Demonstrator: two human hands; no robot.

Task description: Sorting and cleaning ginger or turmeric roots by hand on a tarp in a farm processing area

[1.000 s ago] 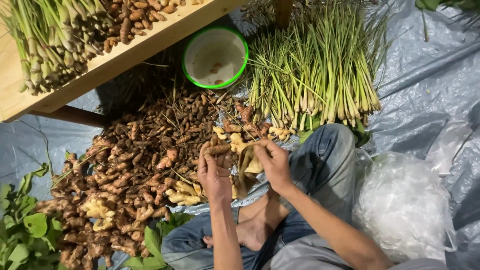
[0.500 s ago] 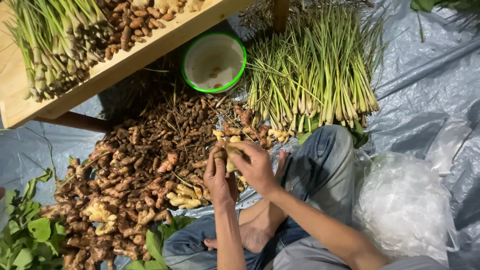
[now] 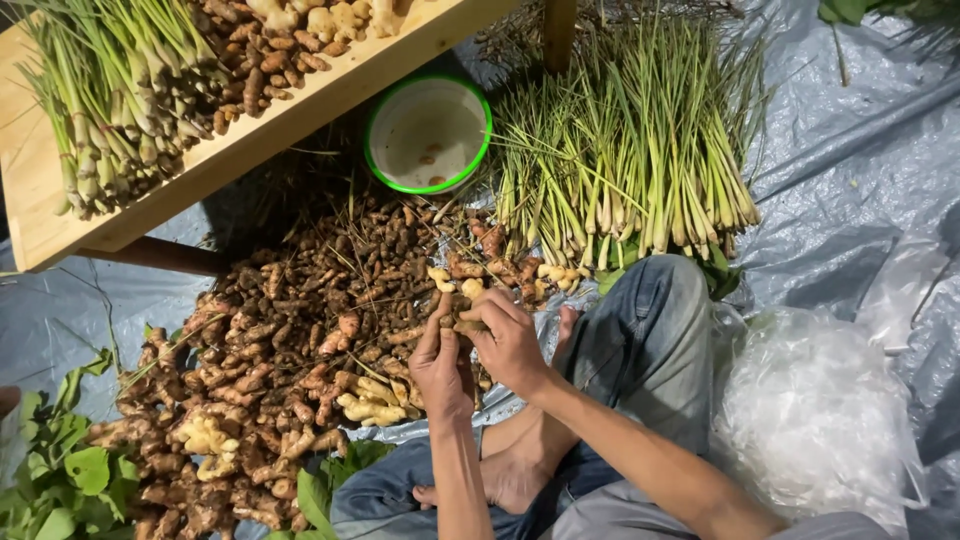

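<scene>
While the person sits barefoot on the grey tarp, both hands work close together just in front of the bent knee, closed on one small brown root piece. Left hand grips it from below w/ thumb and fingers up; right hand wraps over from the right side, fingers curled on the top end. Root's long axis runs approx. left-right between the two hands, though most of it is hidden by fingers, so can't be sure. Both hands touch it; neither is nearer.

The big root pile lies on the tarp to the left and ahead of the hands, its near edge just beside the left hand. Lemongrass bundle lies ahead-right, stalks pointing away.

Containers: a white bowl w/ green rim sits beyond the pile, near the bench, holding only a few small brownish bits. A crumpled clear plastic bag sits right of the leg; contents unclear. Bench carries more lemongrass and roots.
</scene>
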